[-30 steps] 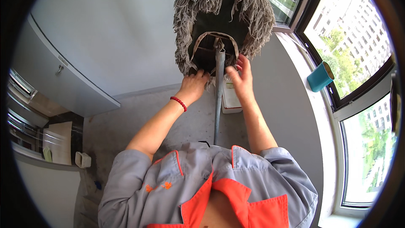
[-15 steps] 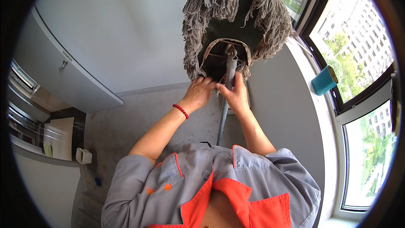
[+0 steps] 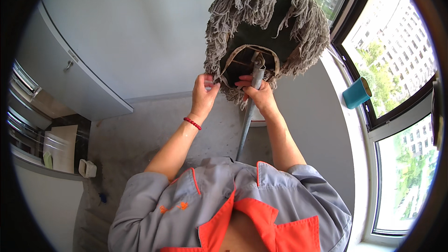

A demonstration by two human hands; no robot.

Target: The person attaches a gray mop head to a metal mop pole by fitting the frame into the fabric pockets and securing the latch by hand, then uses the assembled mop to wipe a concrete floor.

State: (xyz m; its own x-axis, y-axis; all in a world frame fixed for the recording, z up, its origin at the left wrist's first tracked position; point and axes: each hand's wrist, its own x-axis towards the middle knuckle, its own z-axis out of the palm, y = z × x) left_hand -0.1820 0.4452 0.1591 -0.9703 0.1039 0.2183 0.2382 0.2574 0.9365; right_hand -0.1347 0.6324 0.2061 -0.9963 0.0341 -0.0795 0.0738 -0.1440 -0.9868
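A dust mop is raised upright before me, its flat head ringed with shaggy grey yarn [image 3: 242, 2] around a dark fabric backing [image 3: 261, 32]. A metal swivel and grey pole [image 3: 247, 116] run from the backing down toward my chest. My left hand [image 3: 204, 97], with a red bead bracelet [image 3: 192, 123] at the wrist, pinches the mop head's lower left edge. Beside the pole's top, my right hand [image 3: 261, 97] grips the lower edge of the mop cover, its fingers over the dark fabric and its thumb below. Part of its grip is hidden by the pole.
At my right runs a white window sill [image 3: 343, 93] bearing a teal cup-shaped container [image 3: 357, 93], beside dark-framed windows. A grey cabinet door [image 3: 70, 65] stands at left. Lower left are a small white container [image 3: 87, 168] and a dark blue object on the concrete floor [image 3: 154, 121].
My left hand has moved left and up, from beside my right hand to the mop head's lower left edge. My right fingers now reach across the backing. The mop head has shifted slightly right.
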